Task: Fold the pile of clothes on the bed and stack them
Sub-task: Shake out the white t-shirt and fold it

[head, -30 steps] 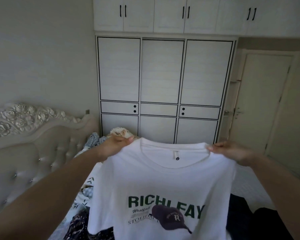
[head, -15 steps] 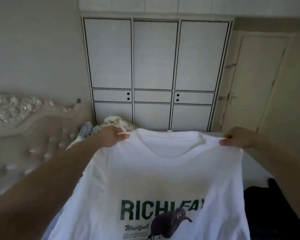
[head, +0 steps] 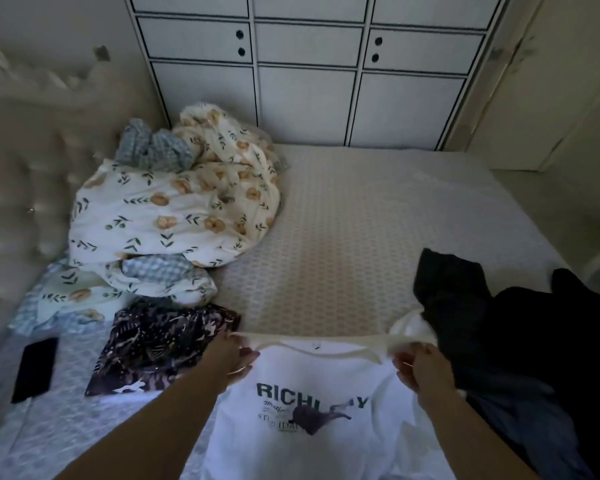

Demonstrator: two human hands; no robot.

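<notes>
A white T-shirt [head: 302, 410] with green lettering and a dark cap print hangs low over the near edge of the bed [head: 343, 237]. My left hand [head: 229, 358] pinches its left shoulder and my right hand [head: 420, 368] pinches its right shoulder, stretching the neckline between them. A pile of dark clothes [head: 506, 334] lies on the bed to the right, touching the shirt's right sleeve. A folded dark patterned garment [head: 160, 348] lies flat to the left of my left hand.
A bunched floral duvet [head: 174, 209] with a checked blue cloth fills the bed's far left, by the padded headboard [head: 21, 188]. A black phone [head: 35, 368] lies at the left edge. White wardrobe doors [head: 309, 81] stand behind the bed.
Both hands have lowered the T-shirt from chest height down towards the bed, still holding its shoulders. My view has tilted down from the wardrobe to the mattress.
</notes>
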